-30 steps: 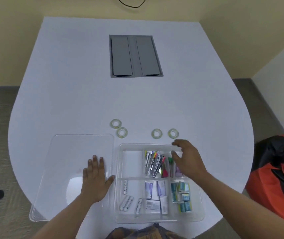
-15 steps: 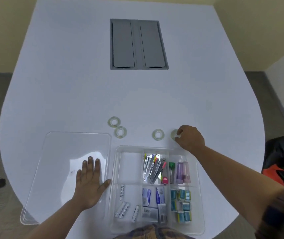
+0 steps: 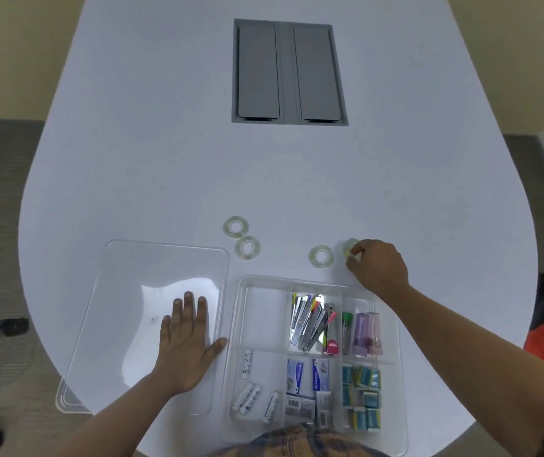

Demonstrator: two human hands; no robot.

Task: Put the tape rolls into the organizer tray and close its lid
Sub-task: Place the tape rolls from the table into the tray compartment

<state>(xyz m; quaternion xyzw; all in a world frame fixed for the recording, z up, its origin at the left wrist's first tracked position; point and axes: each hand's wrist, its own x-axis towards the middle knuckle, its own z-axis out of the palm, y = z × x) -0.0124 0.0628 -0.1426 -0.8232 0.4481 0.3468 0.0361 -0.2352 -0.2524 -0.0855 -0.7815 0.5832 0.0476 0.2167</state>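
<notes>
Right hand [image 3: 377,265] fingers are pinching the rightmost tape roll [image 3: 349,246] beyond the organizer tray [image 3: 235,328], left hand [image 3: 186,344] is lying flat, fingers apart, on lid [image 3: 125,291].

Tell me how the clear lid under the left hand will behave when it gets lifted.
The clear lid is broad and thin, so it probably flexes if lifted by one edge. Its glossy surface under the left hand looks slippery. It seems light, so it may slide on the table when nudged.
</notes>
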